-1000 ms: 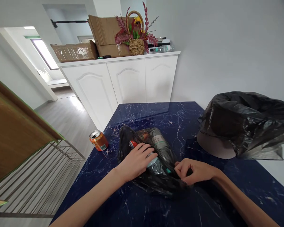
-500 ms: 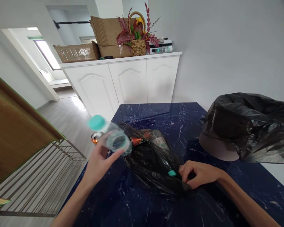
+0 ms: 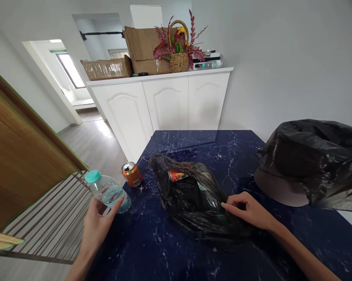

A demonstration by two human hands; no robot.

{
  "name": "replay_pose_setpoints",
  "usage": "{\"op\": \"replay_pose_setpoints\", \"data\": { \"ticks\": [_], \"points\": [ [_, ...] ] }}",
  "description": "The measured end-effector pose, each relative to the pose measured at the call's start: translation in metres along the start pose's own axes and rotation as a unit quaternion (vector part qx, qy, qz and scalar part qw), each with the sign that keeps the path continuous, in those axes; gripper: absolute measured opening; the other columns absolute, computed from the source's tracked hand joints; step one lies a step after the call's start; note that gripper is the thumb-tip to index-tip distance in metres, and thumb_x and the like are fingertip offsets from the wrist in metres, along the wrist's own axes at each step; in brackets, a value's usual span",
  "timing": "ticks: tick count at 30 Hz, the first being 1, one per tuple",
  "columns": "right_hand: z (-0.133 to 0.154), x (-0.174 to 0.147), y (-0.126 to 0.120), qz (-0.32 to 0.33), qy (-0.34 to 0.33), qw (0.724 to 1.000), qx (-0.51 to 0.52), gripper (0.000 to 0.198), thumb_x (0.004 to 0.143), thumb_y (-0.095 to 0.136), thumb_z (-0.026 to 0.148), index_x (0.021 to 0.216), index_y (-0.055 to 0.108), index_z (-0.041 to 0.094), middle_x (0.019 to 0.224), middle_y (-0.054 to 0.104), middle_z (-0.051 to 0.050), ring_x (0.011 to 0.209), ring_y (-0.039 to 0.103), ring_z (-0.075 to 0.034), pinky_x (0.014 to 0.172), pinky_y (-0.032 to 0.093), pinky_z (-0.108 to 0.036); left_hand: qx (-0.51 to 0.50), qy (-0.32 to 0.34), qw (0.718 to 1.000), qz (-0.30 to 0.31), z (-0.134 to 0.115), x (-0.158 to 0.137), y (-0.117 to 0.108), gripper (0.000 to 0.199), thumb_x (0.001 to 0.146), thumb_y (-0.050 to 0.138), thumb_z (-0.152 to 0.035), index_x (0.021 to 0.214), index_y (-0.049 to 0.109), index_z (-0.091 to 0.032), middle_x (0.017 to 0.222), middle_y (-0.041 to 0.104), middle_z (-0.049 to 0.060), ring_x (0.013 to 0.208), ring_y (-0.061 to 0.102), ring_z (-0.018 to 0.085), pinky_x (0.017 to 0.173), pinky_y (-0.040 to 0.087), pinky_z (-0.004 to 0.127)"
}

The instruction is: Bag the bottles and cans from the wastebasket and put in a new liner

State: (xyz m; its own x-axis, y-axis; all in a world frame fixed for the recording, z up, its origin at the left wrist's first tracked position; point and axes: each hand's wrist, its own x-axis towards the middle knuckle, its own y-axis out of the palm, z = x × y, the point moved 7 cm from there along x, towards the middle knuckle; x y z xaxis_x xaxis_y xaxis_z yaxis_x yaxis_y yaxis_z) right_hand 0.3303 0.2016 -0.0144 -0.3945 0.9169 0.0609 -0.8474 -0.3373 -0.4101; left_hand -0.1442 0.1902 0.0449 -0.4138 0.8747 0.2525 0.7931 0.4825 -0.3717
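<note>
My left hand (image 3: 97,224) grips a clear plastic bottle (image 3: 113,195) with a teal cap, close to the table's left edge. The bottle leans slightly, its capped end up and to the left. My right hand (image 3: 249,210) pinches the right rim of a black plastic bag (image 3: 182,220) lying on the table, its mouth gaping upward. In the bag are an orange can (image 3: 178,176) and another clear bottle (image 3: 211,200), partly covered by the film. Just behind the held bottle, an opened orange drink can (image 3: 132,175) stands upright on the table.
The dark blue marbled table (image 3: 152,249) has a brimmed hat (image 3: 277,187) on its right, draped with a black plastic bag (image 3: 319,156). On the left is a metal rack (image 3: 53,218). A white cabinet (image 3: 170,101) behind carries cardboard boxes (image 3: 143,47) and a flower basket (image 3: 179,62).
My left hand has carried the bottle left and down, away from the bag to the table's left edge. My right hand has shifted its hold on the rim; the inner bottle's teal cap is now covered.
</note>
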Motion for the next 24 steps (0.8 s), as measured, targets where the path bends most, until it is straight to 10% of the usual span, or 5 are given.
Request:
{"op": "replay_pose_setpoints", "data": {
  "ticks": [8,14,17,20,24],
  "points": [
    [-0.011,0.004,0.004,-0.013,0.015,1.0,0.003,0.051,0.097,0.068,0.06,0.064,0.063,0.022,0.057,0.051,0.002,0.054,0.043,-0.014,0.059,0.038,-0.03,0.062,0.054,0.997,0.0,0.006,0.014,0.0,0.087,0.075,0.083,-0.063,0.146,0.053,-0.023,0.139,0.07,0.014,0.127,0.07,0.038,0.116,0.051,0.059],
    [-0.018,0.006,0.004,-0.039,0.007,0.999,-0.019,0.046,0.101,0.065,0.057,0.071,0.069,0.022,0.058,0.054,0.002,0.055,0.046,-0.014,0.057,0.034,-0.029,0.21,0.29,0.911,-0.205,-0.048,-0.039,-0.013,0.066,0.087,0.078,-0.047,0.143,0.053,-0.023,0.14,0.059,0.017,0.14,0.053,0.044,0.118,0.043,0.071],
    [-0.017,0.006,0.004,-0.034,-0.004,0.998,-0.044,0.044,0.102,0.064,0.055,0.074,0.073,0.022,0.056,0.053,0.003,0.053,0.045,-0.013,0.057,0.033,-0.029,0.192,0.402,0.895,0.002,-0.078,-0.063,0.039,0.031,0.096,0.067,-0.025,0.126,0.061,-0.032,0.117,0.069,0.008,0.115,0.07,0.032,0.102,0.06,0.055],
    [-0.014,0.005,0.006,0.0,-0.007,0.998,-0.063,0.035,0.095,0.075,0.056,0.082,0.078,0.023,0.053,0.049,0.005,0.052,0.044,-0.012,0.056,0.031,-0.028,0.177,0.465,0.834,0.239,-0.105,-0.087,0.107,0.044,0.098,0.061,-0.016,0.136,0.061,-0.038,0.127,0.074,0.004,0.12,0.071,0.029,0.103,0.062,0.044],
    [-0.006,0.005,0.009,0.055,0.001,0.994,-0.092,0.045,0.079,0.089,0.062,0.103,0.08,0.024,0.055,0.049,0.008,0.053,0.044,-0.012,0.057,0.031,-0.027,0.207,0.527,0.743,0.356,-0.138,-0.104,0.178,0.059,0.095,0.052,-0.003,0.144,0.061,-0.035,0.144,0.07,0.003,0.14,0.062,0.03,0.119,0.054,0.044]
  ]
}}
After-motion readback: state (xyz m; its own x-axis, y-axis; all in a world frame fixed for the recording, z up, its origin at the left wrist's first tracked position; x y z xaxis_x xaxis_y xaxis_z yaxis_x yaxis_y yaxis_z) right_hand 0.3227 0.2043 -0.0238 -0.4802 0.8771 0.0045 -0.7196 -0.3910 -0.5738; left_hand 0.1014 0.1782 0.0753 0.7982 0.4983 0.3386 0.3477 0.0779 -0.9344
